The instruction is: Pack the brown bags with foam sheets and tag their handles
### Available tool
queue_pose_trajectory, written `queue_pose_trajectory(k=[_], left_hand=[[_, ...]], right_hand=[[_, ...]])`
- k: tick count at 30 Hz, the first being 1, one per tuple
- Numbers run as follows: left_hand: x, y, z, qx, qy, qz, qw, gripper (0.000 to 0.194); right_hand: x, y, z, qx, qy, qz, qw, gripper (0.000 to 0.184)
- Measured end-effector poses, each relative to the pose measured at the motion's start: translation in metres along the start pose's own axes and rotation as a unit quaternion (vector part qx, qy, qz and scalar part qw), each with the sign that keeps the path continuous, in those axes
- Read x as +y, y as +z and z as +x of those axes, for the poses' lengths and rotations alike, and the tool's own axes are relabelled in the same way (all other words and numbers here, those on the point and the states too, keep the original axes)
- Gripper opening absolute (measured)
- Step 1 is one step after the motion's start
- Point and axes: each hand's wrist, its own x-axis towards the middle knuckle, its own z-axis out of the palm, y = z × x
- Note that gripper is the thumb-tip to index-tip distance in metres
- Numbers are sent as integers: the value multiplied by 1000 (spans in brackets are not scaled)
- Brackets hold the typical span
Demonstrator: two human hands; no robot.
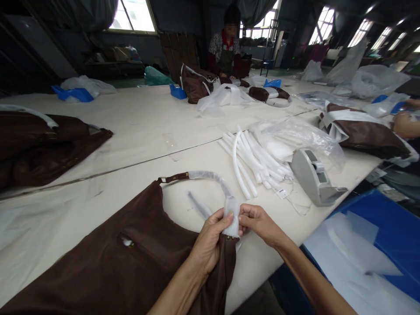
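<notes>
A dark brown leather handbag [131,258] lies across the near left of the table, its handle [210,175] arching away from me. Clear film covers the middle of that handle, and a white foam wrap [231,216] surrounds its right end, just above small metal studs. My left hand [211,234] is closed on this wrap, thumb pressed over its front. From the right, my right hand [257,221] pinches the wrap's edge between thumb and fingers. A pale strip [199,204] lies on the table inside the handle's curve.
White foam tubes [246,162] lie in a pile beyond my hands, beside a grey tape dispenser [311,177]. More brown bags [46,144] rest around the table. A blue bin [357,245] holding white sheets stands at right. Across the table is a co-worker [226,52]; another person's arm [407,124] shows at far right.
</notes>
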Motion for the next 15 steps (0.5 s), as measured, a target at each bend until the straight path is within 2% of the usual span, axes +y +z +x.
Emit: queue_pose_trajectory(k=[5, 11, 15], left_hand=[[-3, -3, 2, 22, -8, -13, 1000, 41], [-4, -3, 2, 4, 14, -11, 1000, 39], [-6, -2, 2, -1, 17, -3, 1000, 45]], right_hand=[[2, 10, 2, 21, -7, 28, 999, 38], [7, 10, 1, 25, -22, 34, 999, 35], [11, 16, 13, 85, -28, 60, 994, 32]])
